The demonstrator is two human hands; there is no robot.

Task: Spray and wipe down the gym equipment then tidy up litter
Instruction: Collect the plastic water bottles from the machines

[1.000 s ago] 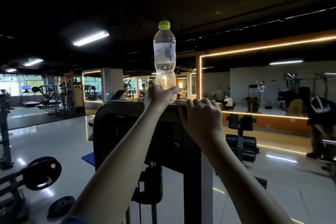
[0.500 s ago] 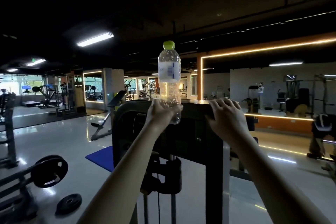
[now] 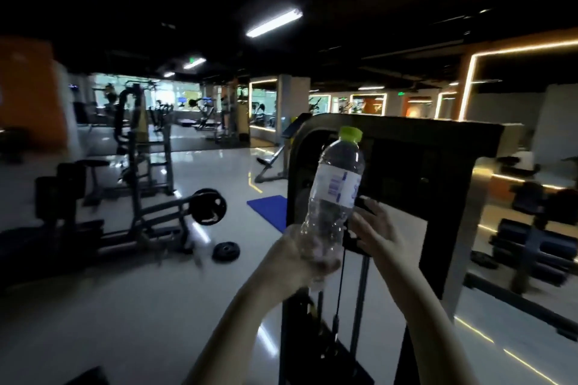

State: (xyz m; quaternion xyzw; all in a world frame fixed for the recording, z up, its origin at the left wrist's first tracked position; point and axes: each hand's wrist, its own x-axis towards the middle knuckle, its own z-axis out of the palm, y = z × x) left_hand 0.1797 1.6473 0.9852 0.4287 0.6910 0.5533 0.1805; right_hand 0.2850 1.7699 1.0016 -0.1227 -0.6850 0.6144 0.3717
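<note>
A clear plastic bottle (image 3: pixel 336 191) with a green cap and a white label leans to the right in front of me. My left hand (image 3: pixel 300 255) grips its lower end. Behind it rises the black frame of a weight-stack machine (image 3: pixel 403 147). My right hand (image 3: pixel 373 230) hangs just right of the bottle, fingers spread, off the machine and holding nothing. The bottle looks nearly empty.
A plate-loaded machine (image 3: pixel 150 212) stands at left with a weight plate (image 3: pixel 225 251) lying on the shiny floor beside it. A blue mat (image 3: pixel 267 208) lies behind the frame. A bench with roller pads (image 3: pixel 538 241) is at right. Mirrors line the far walls.
My left hand has brought the bottle down off the top of the machine frame and tilted it. My right hand has let go of the frame's top edge and dropped. My view swung left.
</note>
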